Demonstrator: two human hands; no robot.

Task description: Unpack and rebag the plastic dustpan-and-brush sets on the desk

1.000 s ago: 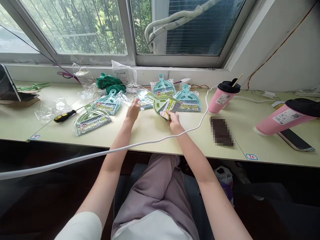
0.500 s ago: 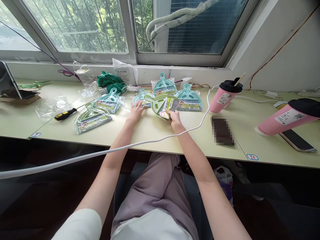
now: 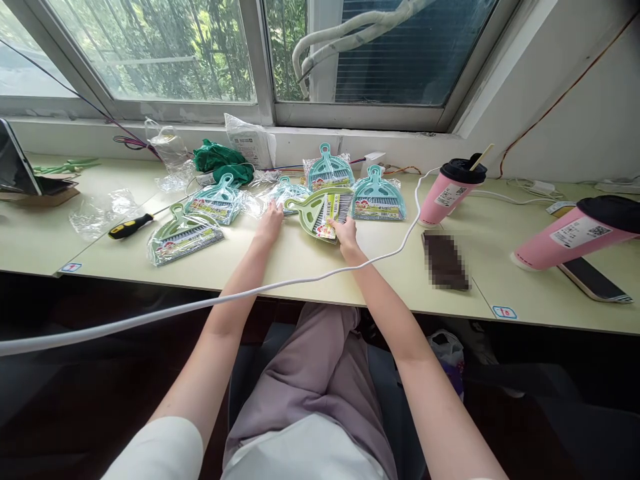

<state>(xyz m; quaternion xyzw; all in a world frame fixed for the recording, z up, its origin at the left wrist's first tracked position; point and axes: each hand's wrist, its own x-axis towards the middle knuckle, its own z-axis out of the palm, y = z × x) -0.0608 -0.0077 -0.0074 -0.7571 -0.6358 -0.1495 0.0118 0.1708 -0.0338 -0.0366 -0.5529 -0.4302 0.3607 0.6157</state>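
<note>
Two hands work at a pale desk (image 3: pixel 300 273) under the window. Right hand (image 3: pixel 346 235) pinches the near edge of a green dustpan set (image 3: pixel 320 208) lying flat on the desk. Left hand (image 3: pixel 270 220) rests open, fingers on a teal wrapped set (image 3: pixel 285 193) just beside it. A white cable (image 3: pixel 200 305) crosses both forearms

dustpan sets (image 3: pixel 325 212) — 6 | pink cups (image 3: pixel 449 191) — 2 | screwdriver (image 3: pixel 131 226) — 1 | phone (image 3: pixel 593 281) — 1
</note>
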